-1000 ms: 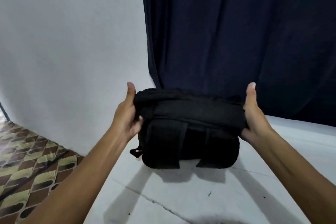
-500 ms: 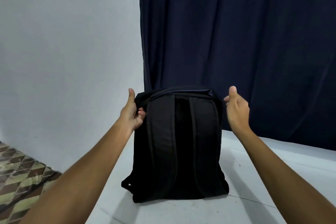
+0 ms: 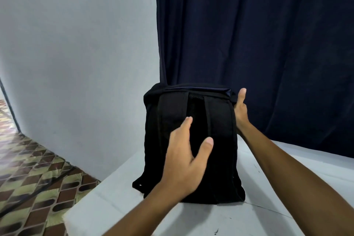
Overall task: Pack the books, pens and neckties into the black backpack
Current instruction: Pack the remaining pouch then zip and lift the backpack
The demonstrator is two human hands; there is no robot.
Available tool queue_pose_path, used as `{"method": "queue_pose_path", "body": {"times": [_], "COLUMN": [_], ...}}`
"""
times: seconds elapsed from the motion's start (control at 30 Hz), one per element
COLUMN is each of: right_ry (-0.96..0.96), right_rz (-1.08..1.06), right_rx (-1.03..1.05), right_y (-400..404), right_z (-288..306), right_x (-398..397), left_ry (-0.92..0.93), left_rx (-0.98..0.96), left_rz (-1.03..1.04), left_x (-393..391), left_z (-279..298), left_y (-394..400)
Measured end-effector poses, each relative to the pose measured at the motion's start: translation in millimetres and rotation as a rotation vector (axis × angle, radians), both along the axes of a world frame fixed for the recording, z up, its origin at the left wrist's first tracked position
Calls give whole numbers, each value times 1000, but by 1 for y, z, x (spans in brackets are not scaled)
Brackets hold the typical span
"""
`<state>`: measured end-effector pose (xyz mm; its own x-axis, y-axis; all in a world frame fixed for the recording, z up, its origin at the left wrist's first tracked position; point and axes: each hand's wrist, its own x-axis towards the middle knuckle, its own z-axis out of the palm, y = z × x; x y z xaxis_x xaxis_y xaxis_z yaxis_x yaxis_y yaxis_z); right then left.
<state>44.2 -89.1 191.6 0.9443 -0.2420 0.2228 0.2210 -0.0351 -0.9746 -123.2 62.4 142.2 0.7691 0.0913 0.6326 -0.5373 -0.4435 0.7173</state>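
Head view: the black backpack [image 3: 189,145] stands upright near the counter's [image 3: 287,193] far left corner, my right hand [image 3: 240,113] gripping its top corner, my left hand [image 3: 185,157] spread open before its straps; no books, pens or neckties visible, so packing seems unstarted.

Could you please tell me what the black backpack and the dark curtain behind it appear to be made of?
The black backpack looks like matte woven fabric, probably synthetic: it reflects almost nothing, and a small mesh patch shows between the straps near the top. The dark curtain seems a soft, heavy navy cloth, hanging in long vertical folds with no shine; the exact fibre cannot be told.
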Motion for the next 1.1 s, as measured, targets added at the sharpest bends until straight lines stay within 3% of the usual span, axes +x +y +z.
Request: {"method": "queue_pose_path", "body": {"times": [0.1,0.4,0.5,0.7,0.77,0.9,1.0,1.1], "right_ry": [-17,9,38,24,-85,-297,-216,-186], "right_rz": [27,93,164,432,494,302,250,285], "right_rx": [-37,-32,-90,-28,66,143,218,220], "right_y": [-6,-14,-6,41,60,97,107,104], "right_z": [-4,6,9,4,14,43,14,-13], "right_x": [-3,-58,-86,-126,-136,-110,-77,-59], "left_ry": [287,431,529,729,711,734,750,741], "left_rx": [2,-255,-355,-331,-335,-255,-318,-197], "left_rz": [-35,-99,-279,-481,-504,-534,-532,-447], "left_x": [13,57,72,114,116,112,112,103], "left_z": [-2,22,31,54,57,50,34,21], "left_y": [-20,-3,25,64,66,80,110,126]}}
